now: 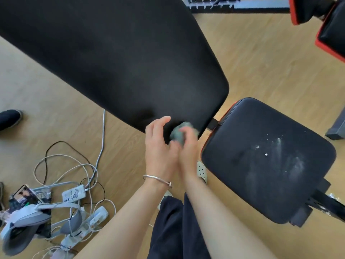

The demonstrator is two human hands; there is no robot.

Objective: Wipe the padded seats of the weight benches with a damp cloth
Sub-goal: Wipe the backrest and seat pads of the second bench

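While the cloth [179,132] sits balled up, grey-green, against the near lower edge of the back pad [112,62], both hands meet just beside it.

- Right hand [188,156]: motion-blurred. Its grip is closed round the cloth, with the fingers over the lower right of the wad.
- Left hand [159,150]: back of the hand faces the camera and the fingers are loosely curved, tips over the pad edge just left of the cloth. Cannot tell whether this grip touches the cloth or holds anything. A silver bangle [156,178] is on the wrist.
- The two hands touch at the heel, wrists close together.
- Back pad: black, large, runs from upper left to centre. No marks are readable on it.
- Seat pad [261,165]: black, red trim on its near left edge, to the right of the hands and apart from them. White specks [266,154] and pale smears lie on its upper right part.
- Floor [261,62]: light wood pattern. Lower left holds a tangle of cables [65,165] with a white power strip [74,194].
- A dark shoe [10,118] is at the left edge.
- A second, red-edged pad [332,34] is at upper right, well apart.
- Dark trousers [177,230] show between the forearms.
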